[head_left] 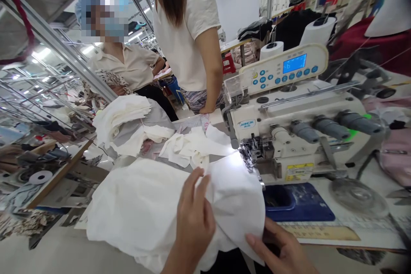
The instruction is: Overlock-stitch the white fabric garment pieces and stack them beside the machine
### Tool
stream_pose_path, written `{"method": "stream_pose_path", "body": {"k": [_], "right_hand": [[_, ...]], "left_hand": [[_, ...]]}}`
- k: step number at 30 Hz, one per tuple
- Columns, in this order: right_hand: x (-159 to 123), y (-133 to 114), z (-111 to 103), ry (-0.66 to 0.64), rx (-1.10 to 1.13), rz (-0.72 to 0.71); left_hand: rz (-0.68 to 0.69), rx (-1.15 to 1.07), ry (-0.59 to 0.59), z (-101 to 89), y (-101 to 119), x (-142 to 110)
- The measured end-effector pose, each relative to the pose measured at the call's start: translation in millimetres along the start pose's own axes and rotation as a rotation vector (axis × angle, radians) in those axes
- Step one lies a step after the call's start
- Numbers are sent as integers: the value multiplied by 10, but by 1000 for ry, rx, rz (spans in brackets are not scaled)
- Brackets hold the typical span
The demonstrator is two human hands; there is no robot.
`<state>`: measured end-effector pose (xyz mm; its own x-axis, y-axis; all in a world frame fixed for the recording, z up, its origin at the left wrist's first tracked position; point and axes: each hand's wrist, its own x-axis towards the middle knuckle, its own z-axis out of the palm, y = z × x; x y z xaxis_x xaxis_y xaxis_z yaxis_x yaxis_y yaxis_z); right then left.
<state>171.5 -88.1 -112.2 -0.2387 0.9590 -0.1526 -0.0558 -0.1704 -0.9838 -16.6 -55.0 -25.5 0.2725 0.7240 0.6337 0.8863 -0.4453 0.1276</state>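
Observation:
A large piece of white fabric [138, 201] lies over the table edge, its far end under the lit needle area of an overlock sewing machine [253, 150]. My left hand [195, 214] rests on the fabric left of the machine, fingers slightly bent and apart, pressing on it from above. At the fabric's near right edge, my right hand [282, 248] grips the cloth, thumb on top and the other fingers partly hidden at the edge. Smaller cream fabric pieces [189, 143] lie crumpled behind the large piece.
A stack of cream fabric [123, 115] sits at the back left. A blue tray [302, 201] and a ruler [327, 233] lie right of my hands. One person [188, 38] stands behind the table; another person [128, 66] stands farther left. Thread cones [317, 32] stand behind the machine.

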Motion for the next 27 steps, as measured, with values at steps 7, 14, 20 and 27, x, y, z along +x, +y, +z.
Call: {"method": "stream_pose_path", "body": {"k": [7, 14, 20, 27], "right_hand": [[167, -155, 33, 287, 173, -46], [162, -167, -19, 312, 13, -112], [205, -188, -53, 336, -20, -153], [73, -120, -66, 280, -113, -101]], "left_hand": [[117, -46, -116, 189, 250, 166], [131, -75, -173, 252, 133, 287], [57, -90, -100, 270, 95, 268], [-278, 118, -133, 280, -216, -435]]}}
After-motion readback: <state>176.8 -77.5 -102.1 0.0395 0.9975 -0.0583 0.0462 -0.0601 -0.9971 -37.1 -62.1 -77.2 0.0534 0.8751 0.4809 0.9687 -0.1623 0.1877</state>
